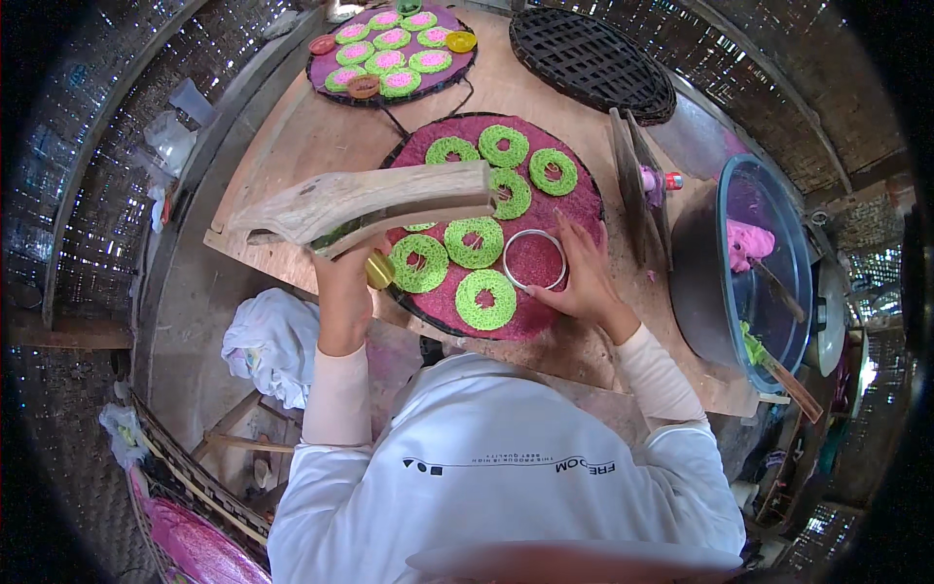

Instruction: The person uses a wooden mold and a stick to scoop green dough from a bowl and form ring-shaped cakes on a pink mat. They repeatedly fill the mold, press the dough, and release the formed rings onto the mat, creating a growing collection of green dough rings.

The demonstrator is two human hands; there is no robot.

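My left hand (342,304) grips a long, pale, curved wooden tool (389,200) from below, raised over the left part of a round tray lined with dark pink cloth (574,209). Its fingers are mostly hidden by the wood. A gold-coloured round part (379,270) shows beside that hand. With its thumb and fingers, my right hand (587,277) holds a thin metal ring (535,234) on the cloth; only pink cloth shows inside it. Several lacy green strand rings (485,299) lie around it, and the wooden tool covers part of some.
At the far left, another round tray (326,83) holds several green rings with pink middles and small coloured bowls. A dark woven rack (593,63) lies far right. A deep basin (696,282) with pink dough (747,243) stands right, beside wooden boards (628,190).
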